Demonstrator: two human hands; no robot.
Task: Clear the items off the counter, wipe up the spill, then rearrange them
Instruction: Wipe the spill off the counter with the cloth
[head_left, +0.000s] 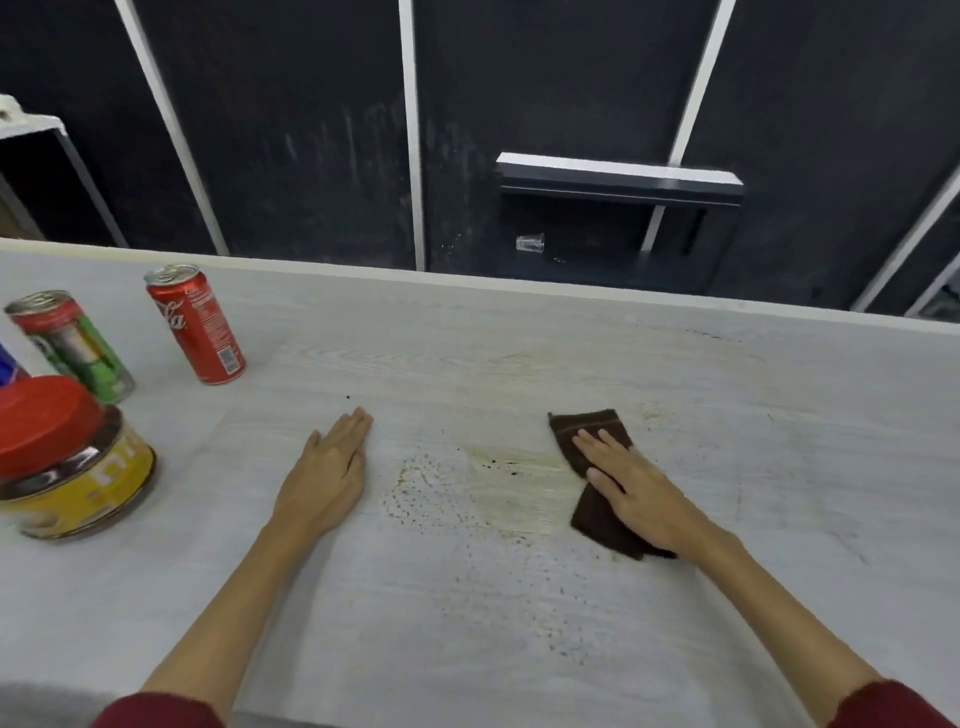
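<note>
While pressed flat under the right hand (631, 480), fingers straight and together: brown cloth (592, 512), long axis running 11 to 5 o'clock, at 3 o'clock of the spill (467, 493). Left hand (330, 467) flat on the counter (519, 649), fingers narrow, holding nothing. Off at 9–10 o'clock, well apart: red can (200, 325), green can (75, 345), yellow jar (78, 475).
</note>
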